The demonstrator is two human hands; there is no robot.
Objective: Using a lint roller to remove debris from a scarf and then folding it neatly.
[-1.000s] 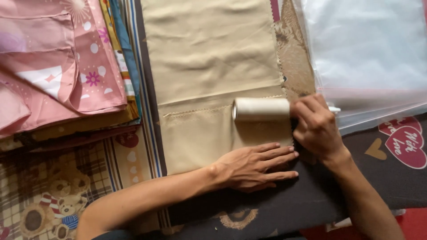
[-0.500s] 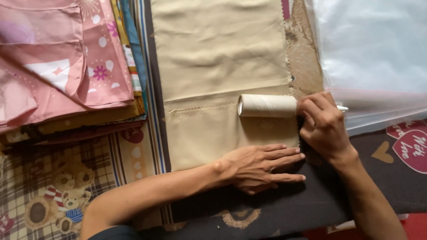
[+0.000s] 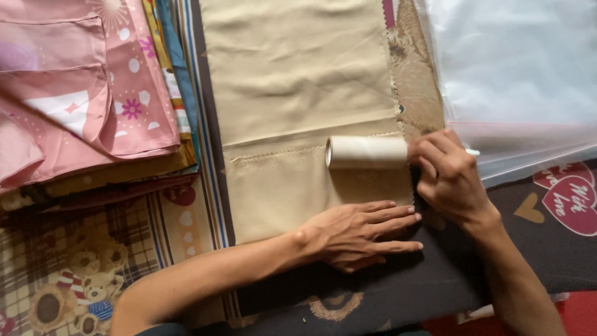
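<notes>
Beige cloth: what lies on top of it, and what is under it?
On the beige cloth lie a lint roller, gripped by the right hand, and the flat left hand. Dark fabric shows below its edge; the rest underneath is hidden.

A flat beige woven cloth piece (image 3: 298, 93) lies in the middle, on a dark patterned bedsheet (image 3: 385, 292). A white cylindrical lint roller (image 3: 365, 152) rests on its near right part. The flat left hand (image 3: 357, 233) lies nearer than the roller; the right hand (image 3: 448, 177) touches the roller's right end. A folded pink printed fabric stack (image 3: 81, 99) lies left, clear plastic bags (image 3: 516, 74) right.
</notes>
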